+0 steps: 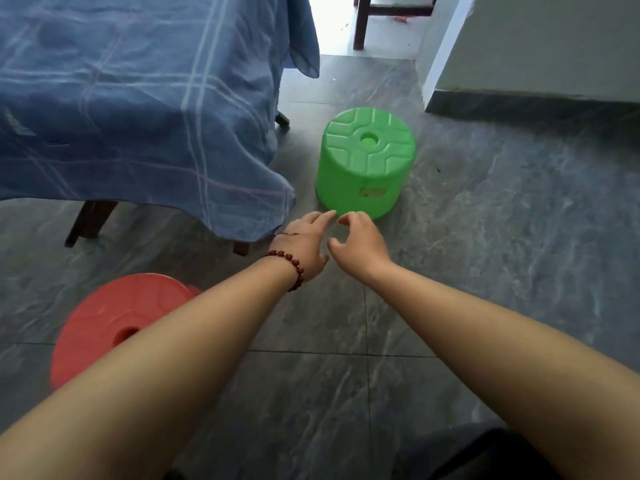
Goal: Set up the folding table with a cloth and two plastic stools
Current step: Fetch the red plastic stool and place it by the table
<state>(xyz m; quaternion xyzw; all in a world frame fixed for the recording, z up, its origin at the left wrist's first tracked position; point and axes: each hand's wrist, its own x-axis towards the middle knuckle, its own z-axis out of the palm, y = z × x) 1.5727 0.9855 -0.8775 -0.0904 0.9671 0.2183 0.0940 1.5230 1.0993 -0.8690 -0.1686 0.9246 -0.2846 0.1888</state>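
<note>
A blue checked cloth (138, 98) covers the folding table at the upper left and hangs over its edges, so only the dark table legs (88, 223) show beneath. A green plastic stool (365, 161) stands upright on the floor right of the table's corner. A red plastic stool (114, 323) stands at the lower left, partly hidden behind my left forearm. My left hand (304, 244), with a bead bracelet at the wrist, and my right hand (360, 242) are stretched out side by side just short of the green stool, fingers relaxed, holding nothing.
Grey marbled floor tiles (485, 271) spread to the right and front. A white wall with a dark skirting (536, 64) stands at the upper right. Dark wooden furniture legs (360, 26) stand in the bright doorway at the back.
</note>
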